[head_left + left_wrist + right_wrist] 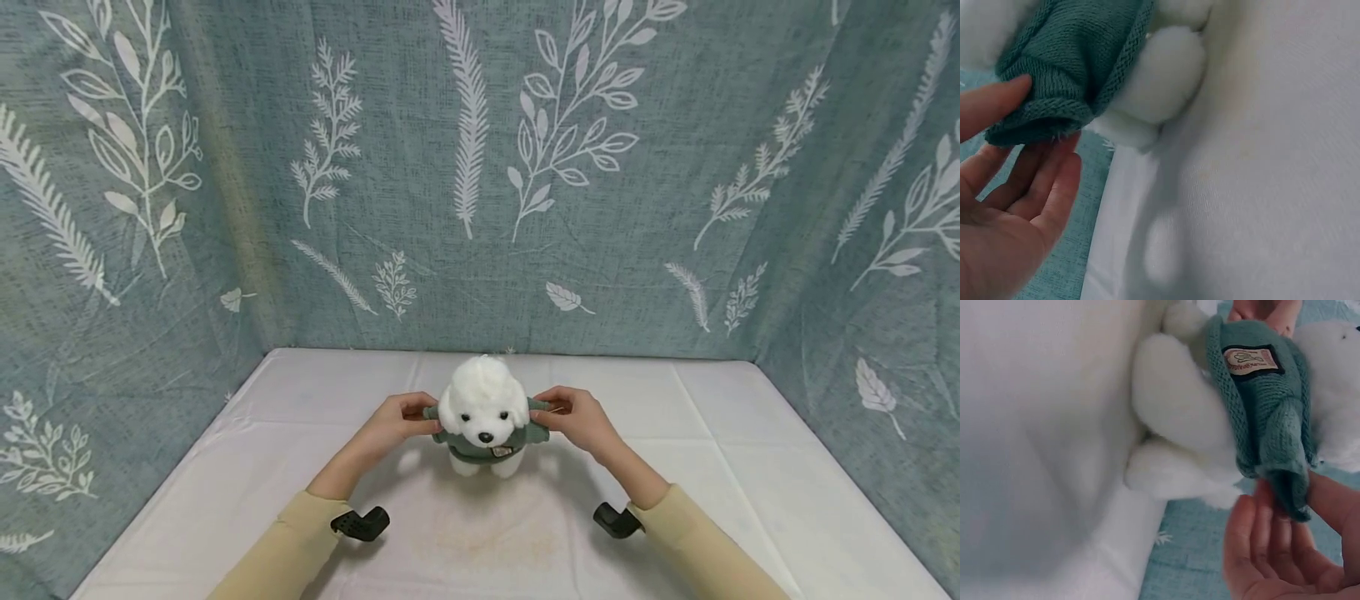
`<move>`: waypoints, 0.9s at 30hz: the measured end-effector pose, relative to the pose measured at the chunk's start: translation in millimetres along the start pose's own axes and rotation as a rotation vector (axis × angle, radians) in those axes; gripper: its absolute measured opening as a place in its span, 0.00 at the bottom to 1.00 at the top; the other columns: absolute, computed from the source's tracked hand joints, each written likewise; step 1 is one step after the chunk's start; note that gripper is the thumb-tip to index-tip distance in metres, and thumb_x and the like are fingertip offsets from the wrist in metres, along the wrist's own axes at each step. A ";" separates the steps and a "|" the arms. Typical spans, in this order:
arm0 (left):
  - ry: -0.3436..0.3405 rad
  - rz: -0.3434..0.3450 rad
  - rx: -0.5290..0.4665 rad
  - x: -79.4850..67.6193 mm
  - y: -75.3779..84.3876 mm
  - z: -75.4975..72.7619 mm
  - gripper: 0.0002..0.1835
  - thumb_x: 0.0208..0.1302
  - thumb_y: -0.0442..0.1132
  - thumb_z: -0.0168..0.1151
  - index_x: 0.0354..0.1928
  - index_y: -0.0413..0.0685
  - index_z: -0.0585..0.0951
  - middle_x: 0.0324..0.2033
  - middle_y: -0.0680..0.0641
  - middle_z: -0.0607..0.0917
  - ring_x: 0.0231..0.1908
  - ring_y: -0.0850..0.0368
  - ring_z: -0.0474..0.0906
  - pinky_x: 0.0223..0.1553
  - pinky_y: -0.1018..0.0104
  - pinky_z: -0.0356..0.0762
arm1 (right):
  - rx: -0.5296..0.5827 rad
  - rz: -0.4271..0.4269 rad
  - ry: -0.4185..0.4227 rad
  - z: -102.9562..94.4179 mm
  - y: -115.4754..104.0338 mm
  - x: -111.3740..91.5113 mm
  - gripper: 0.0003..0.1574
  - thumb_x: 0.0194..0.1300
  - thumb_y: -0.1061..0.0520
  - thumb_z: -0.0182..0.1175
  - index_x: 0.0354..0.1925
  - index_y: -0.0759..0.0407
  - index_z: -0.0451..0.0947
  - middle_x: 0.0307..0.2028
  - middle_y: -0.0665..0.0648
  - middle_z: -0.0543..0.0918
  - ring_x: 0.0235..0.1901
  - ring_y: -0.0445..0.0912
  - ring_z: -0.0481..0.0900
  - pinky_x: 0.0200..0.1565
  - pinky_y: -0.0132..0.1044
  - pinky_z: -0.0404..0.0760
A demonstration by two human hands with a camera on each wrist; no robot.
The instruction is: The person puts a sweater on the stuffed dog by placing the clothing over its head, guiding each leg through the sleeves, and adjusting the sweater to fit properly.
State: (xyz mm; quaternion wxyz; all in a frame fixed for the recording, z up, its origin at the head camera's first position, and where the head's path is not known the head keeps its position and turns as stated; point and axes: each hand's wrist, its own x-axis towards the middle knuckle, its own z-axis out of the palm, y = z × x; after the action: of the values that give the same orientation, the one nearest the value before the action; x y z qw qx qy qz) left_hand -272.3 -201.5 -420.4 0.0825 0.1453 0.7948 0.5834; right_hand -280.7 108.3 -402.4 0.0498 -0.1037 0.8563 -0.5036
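A white plush dog [483, 400] stands on the white cloth, facing the head camera. It wears a green knitted sweater [1266, 394] with a small patch [1252, 361] on the front. My left hand [405, 417] pinches the sweater's sleeve on the left of the picture; the left wrist view shows the thumb on top of that sleeve [1047, 106] and the fingers beneath. On the other side, my right hand [577, 421] pinches the opposite sleeve [1285, 450] near its cuff. Both cuffs hang hollow, with no paw showing in them.
White cloth [637, 467] covers the table and carries a faint brownish stain in front of the dog. Blue-green curtains [405, 167] with white leaf prints stand behind and on both sides. A black wrist mount [362, 524] sticks out from each beige sleeve [288, 542].
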 end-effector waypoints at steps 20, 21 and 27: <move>0.071 -0.065 0.034 -5.6 11.9 3.7 0.15 0.59 0.37 0.67 0.47 0.40 0.81 0.41 0.46 0.83 0.41 0.55 0.77 0.47 0.56 0.76 | 0.028 0.057 0.107 0.5 9.5 3.3 0.15 0.59 0.53 0.67 0.43 0.59 0.82 0.38 0.57 0.85 0.37 0.46 0.83 0.44 0.43 0.83; 0.068 -0.052 0.033 -6.7 15.6 2.9 0.18 0.58 0.37 0.67 0.50 0.40 0.80 0.45 0.44 0.82 0.44 0.53 0.78 0.48 0.56 0.76 | 0.035 0.054 0.109 -1.6 9.6 3.0 0.16 0.59 0.53 0.67 0.44 0.59 0.82 0.38 0.57 0.85 0.38 0.46 0.83 0.44 0.44 0.82; 0.084 0.051 0.013 -15.1 41.6 -2.2 0.25 0.59 0.38 0.66 0.59 0.45 0.75 0.57 0.39 0.76 0.58 0.42 0.72 0.55 0.53 0.74 | 0.068 -0.055 0.158 -14.6 3.5 -2.9 0.20 0.59 0.50 0.67 0.48 0.56 0.80 0.43 0.56 0.85 0.42 0.46 0.83 0.45 0.39 0.81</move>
State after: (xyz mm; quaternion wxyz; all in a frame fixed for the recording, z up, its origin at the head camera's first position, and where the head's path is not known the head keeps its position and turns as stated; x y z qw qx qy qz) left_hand -253.1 -196.9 -380.7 0.0335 0.1414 0.7973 0.5859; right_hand -281.1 123.0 -398.4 -0.0283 -0.0852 0.8369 -0.5399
